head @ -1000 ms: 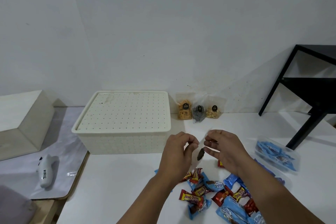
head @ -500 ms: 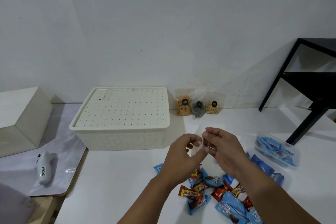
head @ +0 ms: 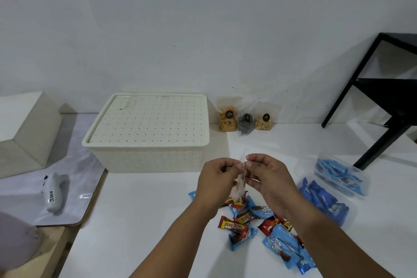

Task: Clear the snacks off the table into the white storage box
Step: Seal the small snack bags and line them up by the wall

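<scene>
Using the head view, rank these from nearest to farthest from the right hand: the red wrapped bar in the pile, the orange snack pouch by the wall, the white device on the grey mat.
From the right hand:
1. red wrapped bar, just below it in the pile.
2. orange snack pouch, up against the wall.
3. white device, far left on the grey mat.

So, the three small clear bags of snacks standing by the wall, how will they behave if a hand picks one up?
The three small clear bags look thin and crinkled, so each would probably flex, not stay stiff. Only the bottom part of each is filled, so they are likely light, and the empty tops may flop. They lean against the white wall, so a nudge could tip one.
</scene>
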